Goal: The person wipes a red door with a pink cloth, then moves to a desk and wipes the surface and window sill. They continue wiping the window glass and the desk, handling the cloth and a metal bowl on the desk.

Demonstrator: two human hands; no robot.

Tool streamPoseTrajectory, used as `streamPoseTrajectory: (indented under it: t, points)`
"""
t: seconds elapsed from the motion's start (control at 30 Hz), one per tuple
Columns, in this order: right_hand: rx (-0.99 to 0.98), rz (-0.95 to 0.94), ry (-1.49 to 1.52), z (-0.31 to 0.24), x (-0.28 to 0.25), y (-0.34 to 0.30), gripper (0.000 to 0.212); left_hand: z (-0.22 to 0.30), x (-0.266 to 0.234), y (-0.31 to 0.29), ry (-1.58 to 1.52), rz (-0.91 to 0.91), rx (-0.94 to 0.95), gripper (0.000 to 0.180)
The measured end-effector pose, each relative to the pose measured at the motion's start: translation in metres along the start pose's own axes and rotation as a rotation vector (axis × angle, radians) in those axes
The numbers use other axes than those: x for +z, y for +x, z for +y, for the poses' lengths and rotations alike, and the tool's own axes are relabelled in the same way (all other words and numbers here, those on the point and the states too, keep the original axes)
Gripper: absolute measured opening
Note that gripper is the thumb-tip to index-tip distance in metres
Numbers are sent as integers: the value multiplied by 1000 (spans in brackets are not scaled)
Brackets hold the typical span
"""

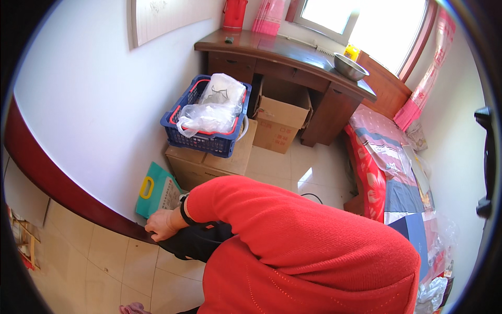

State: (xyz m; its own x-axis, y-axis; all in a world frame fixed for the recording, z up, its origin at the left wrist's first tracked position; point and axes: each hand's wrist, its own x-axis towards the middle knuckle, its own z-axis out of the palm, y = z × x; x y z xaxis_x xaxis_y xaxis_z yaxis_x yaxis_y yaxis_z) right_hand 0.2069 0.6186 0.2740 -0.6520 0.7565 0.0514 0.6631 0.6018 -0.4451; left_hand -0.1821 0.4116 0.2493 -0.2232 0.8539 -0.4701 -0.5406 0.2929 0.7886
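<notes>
Right-hand grip (163,225) at the end of the black cloth (194,242)

The fingers curl downward; whether they pinch the cloth cannot be told. The cloth lies directly under the grip and wrist, bunching toward the red sleeve (293,214). Handling it well would mean gathering the loose folds and keeping knuckles off the dark-red baseboard (83,191) just beside the grip. Just beyond stands a teal carry folder (152,183); nudging it is the risk. Farther off sits a navy plastic basket (225,144).
</notes>
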Motion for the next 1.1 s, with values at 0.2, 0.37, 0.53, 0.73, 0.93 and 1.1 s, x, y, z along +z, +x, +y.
streamPoseTrajectory:
  t: [0.2, 0.37, 0.53, 0.73, 0.93, 1.1]
  points:
    - [-4, -14, 5, 2, 0, 2, 32, -18, 8, -9, -88, 47, 211, 36]
    - [-24, -29, 21, -3, -1, 3, 35, -11, -28, 22, -89, -531, 320, 41]
    - [-39, -106, 35, -10, -9, 6, 38, -25, 2, -7, -164, 83, 375, 49]
    - [-54, -208, 134, -13, -14, 15, 39, 2, 63, -27, -259, 168, 376, 14]
    - [-127, -149, -4, -13, -13, 18, 38, -8, 52, -31, -398, -100, 625, 42]
    - [-209, -107, -4, 2, -10, 25, 39, -3, 52, -25, -393, -163, 762, 36]
